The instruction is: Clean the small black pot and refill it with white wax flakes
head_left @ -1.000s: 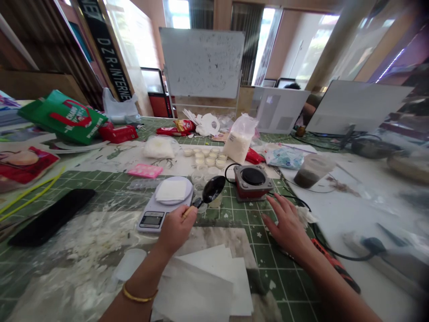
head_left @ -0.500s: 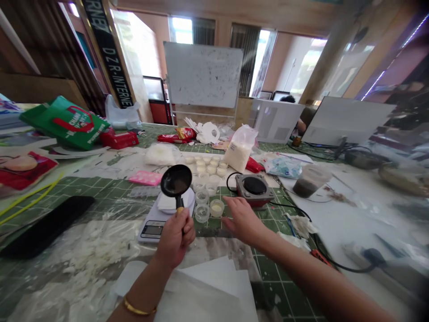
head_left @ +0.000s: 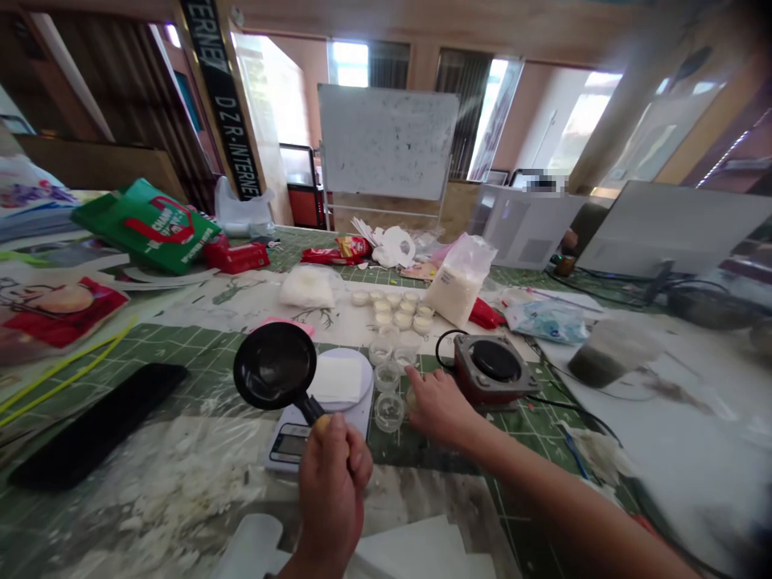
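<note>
Head view: your left hand (head_left: 334,476) has its fingers clamped on the small black pan (head_left: 275,375) (above the scale (head_left: 326,406)); your right hand (head_left: 439,406), fingers loosely apart, touches a small cup (head_left: 412,396).

Bright window glare, blurred warped edges

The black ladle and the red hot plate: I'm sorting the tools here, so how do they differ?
The black ladle is round and held in the air by the left hand; the red hot plate is boxy and sits on the table, with a black cord attached. The right hand is beside the hot plate. Both have black, round tops.
</note>
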The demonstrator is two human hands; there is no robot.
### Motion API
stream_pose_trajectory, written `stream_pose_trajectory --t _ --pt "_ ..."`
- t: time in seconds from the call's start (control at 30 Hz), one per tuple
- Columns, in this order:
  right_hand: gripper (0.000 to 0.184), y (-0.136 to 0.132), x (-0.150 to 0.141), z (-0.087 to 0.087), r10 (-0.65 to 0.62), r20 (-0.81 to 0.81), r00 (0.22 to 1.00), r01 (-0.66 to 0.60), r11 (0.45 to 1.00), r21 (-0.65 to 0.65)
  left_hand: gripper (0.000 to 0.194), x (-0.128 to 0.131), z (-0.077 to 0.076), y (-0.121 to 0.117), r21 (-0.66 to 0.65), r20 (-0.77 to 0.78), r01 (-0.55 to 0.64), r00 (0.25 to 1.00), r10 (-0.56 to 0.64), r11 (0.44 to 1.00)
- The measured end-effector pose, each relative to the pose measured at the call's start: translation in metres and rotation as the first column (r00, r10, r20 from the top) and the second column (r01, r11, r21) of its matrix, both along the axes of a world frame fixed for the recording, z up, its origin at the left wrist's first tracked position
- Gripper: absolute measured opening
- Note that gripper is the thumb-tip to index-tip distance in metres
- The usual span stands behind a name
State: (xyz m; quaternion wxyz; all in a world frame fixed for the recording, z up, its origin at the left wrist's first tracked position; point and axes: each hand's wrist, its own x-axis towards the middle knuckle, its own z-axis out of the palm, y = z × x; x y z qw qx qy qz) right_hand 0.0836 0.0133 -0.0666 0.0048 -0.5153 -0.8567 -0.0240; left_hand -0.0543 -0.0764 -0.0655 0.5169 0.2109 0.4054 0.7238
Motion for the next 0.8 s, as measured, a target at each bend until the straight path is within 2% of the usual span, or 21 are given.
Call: stream_pose_trajectory --t 0.1,0.23,0.33,0.43,0.53,0.63,0.8 --pt "0.067 0.002 0.000 0.013 -0.004 -0.011 1.000 0.004 0.999 -0.032 0.039 -0.001 -0.001 0.000 -0.018 0.030 -0.022 0.999 0.022 1.000" --pt "0.067 0.020 -0.007 0.048 0.008 -0.056 0.998 -0.009 1.000 -0.007 0.040 -0.001 -0.004 0.000 -0.035 0.070 -0.026 0.997 0.029 0.999" --pt "0.067 0.054 -0.030 0.075 -0.001 -0.079 0.997 -0.003 0.999 -0.040 0.041 -0.001 -0.007 0.000 -0.045 0.075 -0.025 0.997 0.029 0.999" --pt "0.067 0.099 -0.066 0.085 -0.069 -0.080 0.994 0.061 0.992 -0.108 0.041 -0.002 -0.010 0.002 -0.061 0.081 -0.025 0.996 0.030 0.998" --pt "0.066 0.139 -0.102 0.076 -0.091 -0.083 0.992 0.081 0.989 -0.123 0.042 -0.004 -0.012 0.005 -0.082 0.096 -0.035 0.994 0.043 0.996" --pt "0.066 0.167 -0.129 0.055 -0.108 -0.087 0.990 0.096 0.987 -0.128 0.042 -0.006 -0.011 0.007 -0.107 0.108 -0.049 0.992 0.061 0.993" --pt "0.068 0.194 -0.145 0.025 -0.133 -0.081 0.988 0.126 0.989 -0.080 0.044 -0.008 -0.002 0.008 -0.133 0.143 -0.085 0.984 0.104 0.987"
